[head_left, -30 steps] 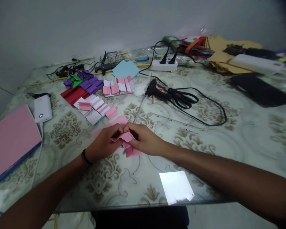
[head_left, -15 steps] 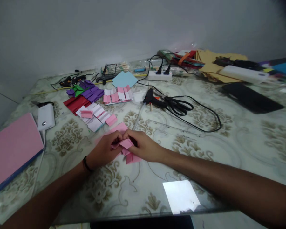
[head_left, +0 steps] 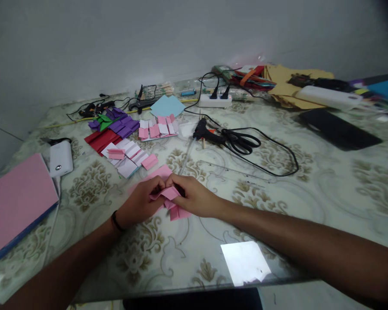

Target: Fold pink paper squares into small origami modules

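Note:
Both hands pinch one piece of folded pink paper (head_left: 170, 193) in the middle of the table. My left hand (head_left: 146, 197), with a dark band at the wrist, grips its left side between thumb and curled fingers. On the right side, my right hand (head_left: 194, 196) is closed on the same paper, knuckles close to the left hand's. A flat pink sheet (head_left: 163, 171) lies just beyond the hands, and a small pink folded piece (head_left: 178, 212) shows below them. Part of the held paper is hidden by the fingers.
Folded white and pink pieces (head_left: 128, 156), red paper (head_left: 101, 140) and purple pieces (head_left: 125, 125) lie beyond, leftward. A black glue gun (head_left: 210, 134) with coiled cord sits past the hands. A white power bank (head_left: 61, 158) and pink-topped stack (head_left: 17, 202) are left; a black phone-like slab (head_left: 341, 129) is right.
The hands keep hold of the pink paper in nearly the same pose. The whole view has shifted very slightly.

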